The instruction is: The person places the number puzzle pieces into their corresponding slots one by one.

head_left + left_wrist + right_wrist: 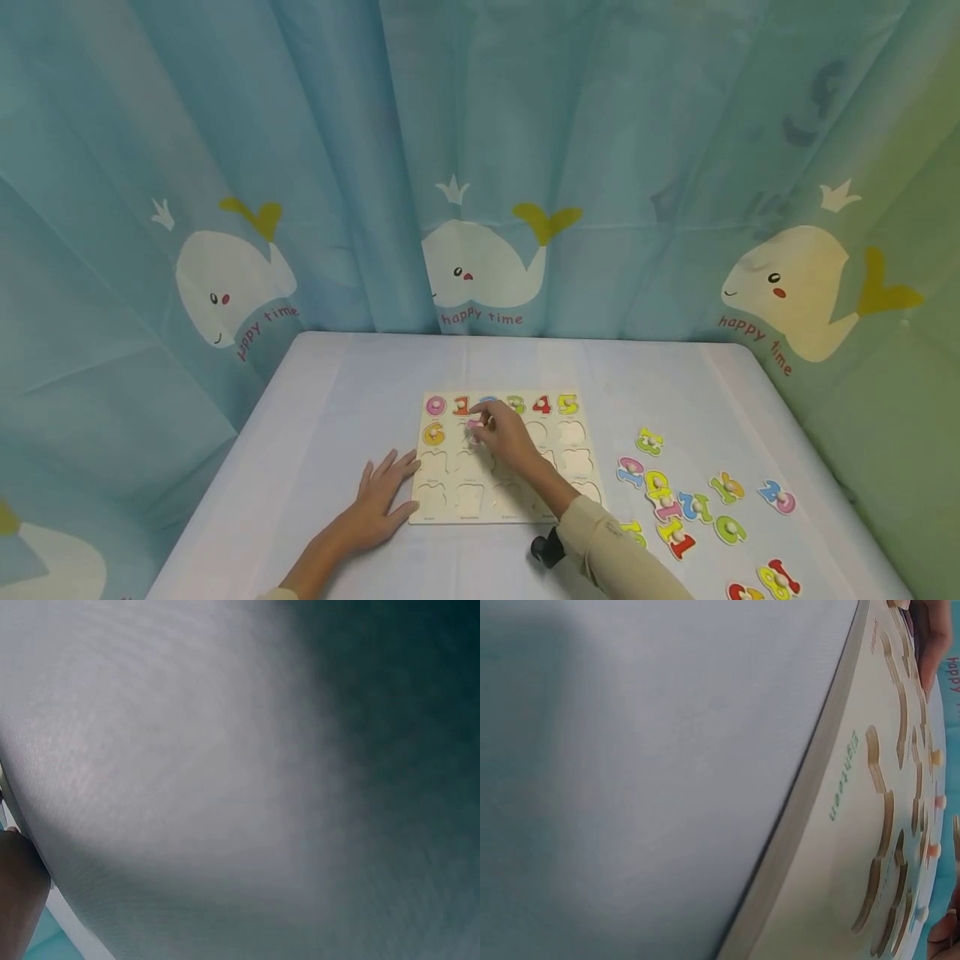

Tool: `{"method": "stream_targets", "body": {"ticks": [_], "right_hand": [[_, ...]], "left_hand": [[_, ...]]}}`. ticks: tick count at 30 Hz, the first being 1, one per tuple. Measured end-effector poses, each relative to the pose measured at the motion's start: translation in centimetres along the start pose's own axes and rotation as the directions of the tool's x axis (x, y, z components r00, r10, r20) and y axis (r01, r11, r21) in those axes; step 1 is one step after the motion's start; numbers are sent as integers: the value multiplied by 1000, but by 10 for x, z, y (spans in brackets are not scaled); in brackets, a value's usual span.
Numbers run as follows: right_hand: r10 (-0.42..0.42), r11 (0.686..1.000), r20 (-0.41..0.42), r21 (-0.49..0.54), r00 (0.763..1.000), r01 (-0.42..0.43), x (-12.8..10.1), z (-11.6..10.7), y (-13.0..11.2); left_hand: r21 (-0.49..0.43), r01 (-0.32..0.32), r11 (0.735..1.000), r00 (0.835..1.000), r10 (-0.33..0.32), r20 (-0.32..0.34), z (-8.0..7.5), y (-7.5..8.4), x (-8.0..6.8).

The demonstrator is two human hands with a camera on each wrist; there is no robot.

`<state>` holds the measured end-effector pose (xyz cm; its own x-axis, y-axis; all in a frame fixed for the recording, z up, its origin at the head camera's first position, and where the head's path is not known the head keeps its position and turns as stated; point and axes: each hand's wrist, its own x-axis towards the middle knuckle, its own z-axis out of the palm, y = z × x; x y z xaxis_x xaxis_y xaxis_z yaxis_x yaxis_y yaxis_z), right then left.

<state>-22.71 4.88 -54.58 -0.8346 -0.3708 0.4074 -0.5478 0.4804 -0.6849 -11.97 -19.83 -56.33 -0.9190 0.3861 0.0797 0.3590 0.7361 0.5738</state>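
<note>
White table (337,400) before us: numbers 0 to 6 (516,404) seated in the board (451,500), later slots bare. Our right hand (506,435) pinches a pink piece (474,426) over row 2; our spread left hand (377,504) touches the edge; loose pieces (676,537) remain.

Left grip (378,502) splayed, right grip (507,437) pinched

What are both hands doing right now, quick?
Left hand: open, at the left edge of the puzzle board.
Right hand: closed, holding a pink piece over the board.

head: forward, down | wrists: near table (322,417) | head, right wrist share board (452,475)
</note>
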Motion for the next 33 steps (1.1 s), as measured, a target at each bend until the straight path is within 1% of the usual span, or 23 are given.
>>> {"method": "stream_targets", "body": {"ticks": [6, 10, 17, 24, 33], "right_hand": [[35, 999, 4, 17, 999, -35, 2, 4, 3], [60, 998, 7, 24, 998, -60, 3, 7, 5], [108, 994, 38, 20, 993, -109, 4, 12, 8], [101, 995, 51, -5, 994, -101, 3, 17, 7], [136, 991, 54, -24, 989, -134, 6, 20, 6]], "left_hand": [[-14, -23, 1000, 999, 23, -26, -1, 2, -1], [-4, -33, 999, 999, 33, -31, -1, 2, -2], [-5, -21, 1000, 999, 21, -25, 0, 1, -2], [-11, -30, 999, 999, 30, -27, 0, 0, -1], [-7, -24, 1000, 1000, 24, -20, -1, 1, -1]]}}
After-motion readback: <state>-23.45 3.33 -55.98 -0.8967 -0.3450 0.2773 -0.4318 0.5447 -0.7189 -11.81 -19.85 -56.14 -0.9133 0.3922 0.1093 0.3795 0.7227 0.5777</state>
